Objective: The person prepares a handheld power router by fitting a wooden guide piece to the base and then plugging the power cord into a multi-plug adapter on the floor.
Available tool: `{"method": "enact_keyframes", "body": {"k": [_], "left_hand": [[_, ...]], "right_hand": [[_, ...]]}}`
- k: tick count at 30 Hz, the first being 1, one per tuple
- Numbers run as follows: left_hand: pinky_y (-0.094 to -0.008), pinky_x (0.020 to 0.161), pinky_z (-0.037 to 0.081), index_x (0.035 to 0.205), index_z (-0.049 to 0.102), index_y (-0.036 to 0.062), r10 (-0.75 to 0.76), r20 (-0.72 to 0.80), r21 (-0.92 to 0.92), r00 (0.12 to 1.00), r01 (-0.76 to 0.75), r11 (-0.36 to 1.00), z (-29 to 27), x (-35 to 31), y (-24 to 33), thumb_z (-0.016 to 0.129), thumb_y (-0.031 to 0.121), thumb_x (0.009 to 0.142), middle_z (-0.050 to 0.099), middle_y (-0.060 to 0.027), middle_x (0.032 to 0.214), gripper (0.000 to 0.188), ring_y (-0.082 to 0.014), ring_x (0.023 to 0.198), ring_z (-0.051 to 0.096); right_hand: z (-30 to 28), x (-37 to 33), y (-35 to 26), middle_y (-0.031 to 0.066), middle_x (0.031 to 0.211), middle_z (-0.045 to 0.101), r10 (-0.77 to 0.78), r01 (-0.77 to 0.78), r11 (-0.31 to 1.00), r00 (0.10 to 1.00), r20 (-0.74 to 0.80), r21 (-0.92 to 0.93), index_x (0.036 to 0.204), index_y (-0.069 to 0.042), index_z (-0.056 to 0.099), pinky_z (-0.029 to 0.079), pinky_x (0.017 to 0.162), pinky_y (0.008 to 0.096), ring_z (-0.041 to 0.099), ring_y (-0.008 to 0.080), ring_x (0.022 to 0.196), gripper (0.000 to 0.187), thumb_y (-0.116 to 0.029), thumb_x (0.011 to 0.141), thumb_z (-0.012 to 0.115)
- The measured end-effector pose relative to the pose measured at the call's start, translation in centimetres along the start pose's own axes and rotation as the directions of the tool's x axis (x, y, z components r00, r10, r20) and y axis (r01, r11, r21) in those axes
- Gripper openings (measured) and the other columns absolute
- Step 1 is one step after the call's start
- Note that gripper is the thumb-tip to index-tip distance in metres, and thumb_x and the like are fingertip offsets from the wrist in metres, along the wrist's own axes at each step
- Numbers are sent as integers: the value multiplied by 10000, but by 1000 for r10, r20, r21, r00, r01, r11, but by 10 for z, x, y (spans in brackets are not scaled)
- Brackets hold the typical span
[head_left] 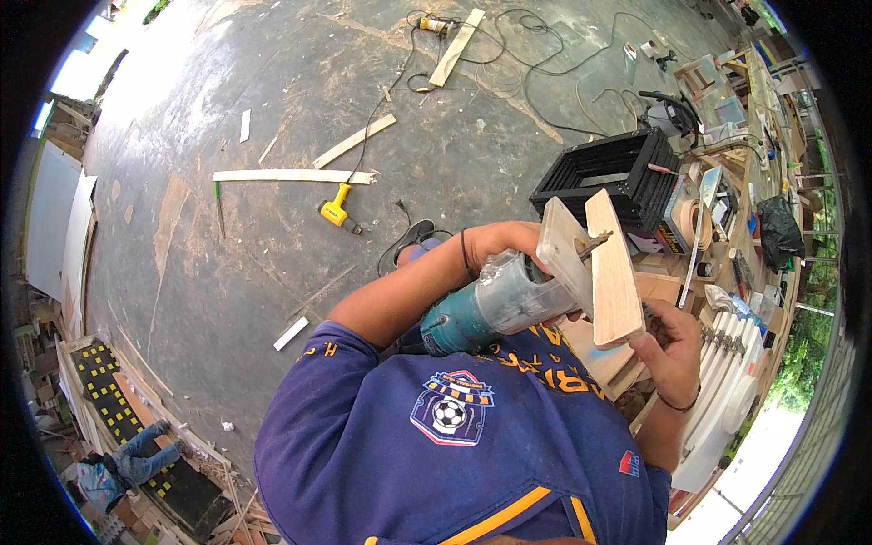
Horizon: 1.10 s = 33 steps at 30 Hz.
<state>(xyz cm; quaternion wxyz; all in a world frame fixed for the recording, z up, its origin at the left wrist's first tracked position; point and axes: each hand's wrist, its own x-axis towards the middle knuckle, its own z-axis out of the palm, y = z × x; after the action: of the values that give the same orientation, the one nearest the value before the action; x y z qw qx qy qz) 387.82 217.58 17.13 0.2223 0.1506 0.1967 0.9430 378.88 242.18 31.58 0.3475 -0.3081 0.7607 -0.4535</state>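
My left arm cradles a teal handheld trim router (pixel 470 314) with a clear base, lying on its side against my chest. My left hand (pixel 514 240) is wrapped round the router near its base plate (pixel 563 254), and its fingers are partly hidden there. A metal bit (pixel 595 243) sticks out of the plate. Along the bit stands a short pale wooden board (pixel 616 286) with a rounded end; whether the two touch I cannot tell. My right hand (pixel 674 343) grips the lower end of this board, thumb on the near side.
A stack of black frames (pixel 604 182) stands on the right beside a cluttered workbench (pixel 758 154). Across the grey floor lie a yellow heat gun (pixel 340 211), wooden strips (pixel 291 176), another yellow tool (pixel 434 24) and loose black cables (pixel 536 68).
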Motion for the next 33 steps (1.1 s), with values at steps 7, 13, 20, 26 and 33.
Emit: {"method": "enact_keyframes", "body": {"k": [7,13,20,26,33], "left_hand": [[-379,841,522,1232,491,-69,-82,-18,34,996,83,996,2,-2,3,754,196,665,613,-186,1144,678,-260,994,634],[-416,761,543,1201,505,-102,15,49,72,999,-19,997,5,0,2,680,174,736,636,-245,1039,568,-309,896,653],[-409,802,532,1198,516,-92,-8,66,-2,998,9,1000,2,1,4,694,152,731,635,-227,1061,556,-304,919,647],[-409,824,524,1206,516,-86,24,15,-45,1000,-24,999,-7,-1,-2,712,120,717,633,-216,1082,566,-300,946,642],[-377,847,512,1209,524,-75,0,84,-48,996,4,999,-4,5,-1,716,137,717,638,-185,1100,569,-266,968,636]], "right_hand": [[-5,-2,0,61,821,673,63,-60,996,997,40,-63,1018,57,620,489,683,231,619,92,741,373,-225,800,730],[-4,-3,0,51,796,670,52,-49,997,998,36,-60,996,52,633,479,654,220,610,79,708,355,-222,795,734],[-7,-2,4,59,844,660,-17,16,989,1000,-4,-149,1019,38,637,471,672,234,594,94,742,354,-205,782,734],[-8,10,-17,75,832,614,-380,352,857,925,1,-376,1050,18,620,444,669,234,577,139,735,306,-141,796,683],[3,13,-28,106,800,589,-252,210,829,968,-10,-517,990,11,631,432,647,292,553,194,695,225,-55,775,636]]}}
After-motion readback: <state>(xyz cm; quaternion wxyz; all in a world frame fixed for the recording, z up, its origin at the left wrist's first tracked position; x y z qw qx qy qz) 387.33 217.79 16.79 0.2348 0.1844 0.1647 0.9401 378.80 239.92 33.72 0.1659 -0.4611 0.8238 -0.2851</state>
